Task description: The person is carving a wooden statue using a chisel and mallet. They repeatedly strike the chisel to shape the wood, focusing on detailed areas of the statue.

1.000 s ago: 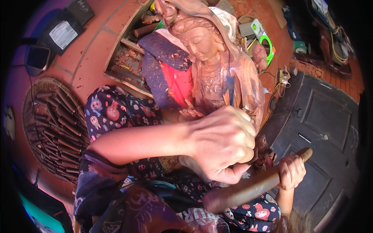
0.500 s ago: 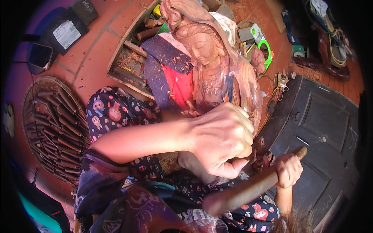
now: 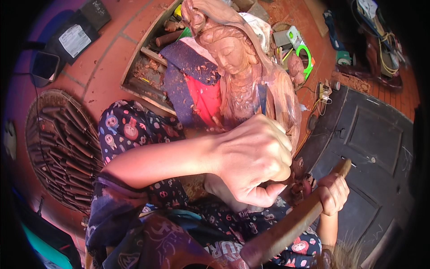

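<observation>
Statue (image 3: 244,85) of reddish carved wood lies propped across the person's lap on a red and blue cloth (image 3: 192,85), face up, so the lower body meets the hands. The left hand (image 3: 253,163) is fisted tight around what seems a chisel, though its blade is hidden behind the knuckles. The right hand (image 3: 332,193) grips a long wooden mallet (image 3: 291,226), cocked low beside the statue; the struck spot cannot be seen.

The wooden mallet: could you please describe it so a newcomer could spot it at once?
Start at the carved wooden statue lying across the person's lap. Below its base, the right hand grips a long, brown wooden mallet, thick at its near end, unlike the slender chisels in the basket.
</observation>
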The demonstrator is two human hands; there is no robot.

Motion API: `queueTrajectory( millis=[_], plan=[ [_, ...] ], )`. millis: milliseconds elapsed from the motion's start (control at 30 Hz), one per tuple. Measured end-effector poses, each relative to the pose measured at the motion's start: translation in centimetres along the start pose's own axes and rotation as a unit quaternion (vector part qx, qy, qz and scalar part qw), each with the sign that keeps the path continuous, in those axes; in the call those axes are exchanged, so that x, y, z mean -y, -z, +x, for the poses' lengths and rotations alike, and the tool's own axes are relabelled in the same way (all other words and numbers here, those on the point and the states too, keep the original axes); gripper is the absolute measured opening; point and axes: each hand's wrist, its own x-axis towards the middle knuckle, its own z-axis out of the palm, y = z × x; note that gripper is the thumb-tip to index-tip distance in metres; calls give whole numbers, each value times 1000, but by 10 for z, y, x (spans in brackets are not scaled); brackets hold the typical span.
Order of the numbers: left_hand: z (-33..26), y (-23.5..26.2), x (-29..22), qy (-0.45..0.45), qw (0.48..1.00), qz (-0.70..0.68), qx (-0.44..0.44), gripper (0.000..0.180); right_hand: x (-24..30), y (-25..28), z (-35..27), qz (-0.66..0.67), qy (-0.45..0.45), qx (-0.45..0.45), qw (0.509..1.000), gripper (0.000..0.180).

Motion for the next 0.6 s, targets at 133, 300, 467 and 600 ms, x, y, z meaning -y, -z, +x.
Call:
queueTrajectory(
  millis=[133, 300, 467, 600],
  plan=[
    [1, 6, 3, 1, 1000, -2, 1, 31, 2, 3, 7, -52, -22, 3, 998, 32],
    [-5, -8, -7, -3, 1000, 16, -15, 29, 2, 4, 0, 18, -4, 23, 1000, 29],
    [-15, -16, -7, -4, 1000, 19, -1, 27, 7, 5, 12, -9, -2, 34, 999, 33],
    [-11, -11, -5, -1, 1000, 2, -23, 28, 9, 14, 9, 11, 6, 50, 999, 31]
  ],
)
